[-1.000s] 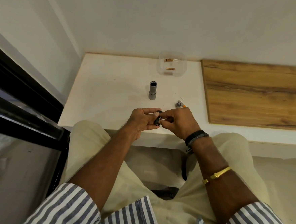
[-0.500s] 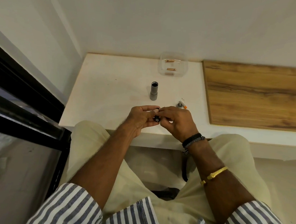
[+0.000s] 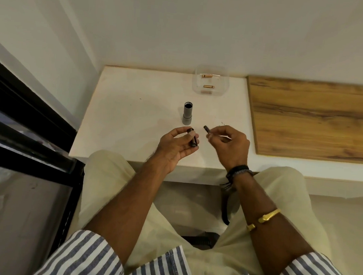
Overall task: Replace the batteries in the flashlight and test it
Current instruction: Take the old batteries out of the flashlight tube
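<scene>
The grey flashlight body [image 3: 187, 113] stands upright on the white table [image 3: 135, 104], its open end facing up. Just in front of it my left hand [image 3: 176, 146] grips a black battery holder [image 3: 194, 138] between thumb and fingers. My right hand [image 3: 229, 144] is a little to the right, apart from the left, and pinches a small dark battery [image 3: 207, 129] that sticks out from its fingertips. Copper-coloured batteries [image 3: 206, 76] lie in a clear plastic container [image 3: 211, 80] at the back of the table.
A wooden board [image 3: 315, 118] covers the table to the right of the white part. A black-framed glass panel [image 3: 26, 126] runs along the left side. White walls close the corner behind the table. My knees are under the table's front edge.
My hands were joined on the black holder; now they have parted, and the right hand has pulled a dark battery away to the right. The small cap by the right hand is now hidden.
</scene>
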{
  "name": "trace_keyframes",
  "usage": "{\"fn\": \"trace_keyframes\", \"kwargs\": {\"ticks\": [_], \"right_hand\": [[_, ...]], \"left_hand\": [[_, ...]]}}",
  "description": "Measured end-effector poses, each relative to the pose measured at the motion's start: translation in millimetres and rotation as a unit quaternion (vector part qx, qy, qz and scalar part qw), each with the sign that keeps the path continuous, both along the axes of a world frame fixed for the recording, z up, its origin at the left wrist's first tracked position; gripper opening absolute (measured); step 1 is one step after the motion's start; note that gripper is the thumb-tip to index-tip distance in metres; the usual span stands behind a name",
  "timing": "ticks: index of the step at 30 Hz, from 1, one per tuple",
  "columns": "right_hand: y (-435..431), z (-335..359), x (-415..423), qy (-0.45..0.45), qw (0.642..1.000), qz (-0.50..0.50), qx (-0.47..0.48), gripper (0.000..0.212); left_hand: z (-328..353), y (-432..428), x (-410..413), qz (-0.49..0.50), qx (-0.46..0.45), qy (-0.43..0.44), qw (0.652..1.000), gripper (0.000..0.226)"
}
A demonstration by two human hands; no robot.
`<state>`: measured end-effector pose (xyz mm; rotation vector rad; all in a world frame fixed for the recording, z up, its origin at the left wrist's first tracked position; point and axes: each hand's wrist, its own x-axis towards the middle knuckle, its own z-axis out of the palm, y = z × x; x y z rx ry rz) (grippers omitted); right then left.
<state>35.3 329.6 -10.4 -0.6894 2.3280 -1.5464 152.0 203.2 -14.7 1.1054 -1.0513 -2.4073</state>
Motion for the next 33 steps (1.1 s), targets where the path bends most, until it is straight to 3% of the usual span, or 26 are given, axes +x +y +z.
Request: {"fn": "trace_keyframes", "kwargs": {"ticks": [5, 10, 16, 33], "right_hand": [[5, -13, -28, -0.095, 0.987, -0.123, -0.038, 0.018], [4, -34, -55, -0.09, 0.977, -0.195, 0.0, 0.015], [-3, -56, -69, -0.034, 0.981, -0.172, 0.08, 0.015], [-8, -63, -73, -0.017, 0.981, -0.143, 0.132, 0.016]], "left_hand": [[-6, -1, -4, 0.013, 0.042, 0.034, 0.998, 0.026], [-13, 0, -9, 0.01, 0.077, 0.056, 0.995, 0.026], [-14, 1, -11, 0.0, 0.114, 0.079, 0.99, 0.025], [-10, 1, -11, -0.046, 0.136, 0.129, 0.981, 0.033]]}}
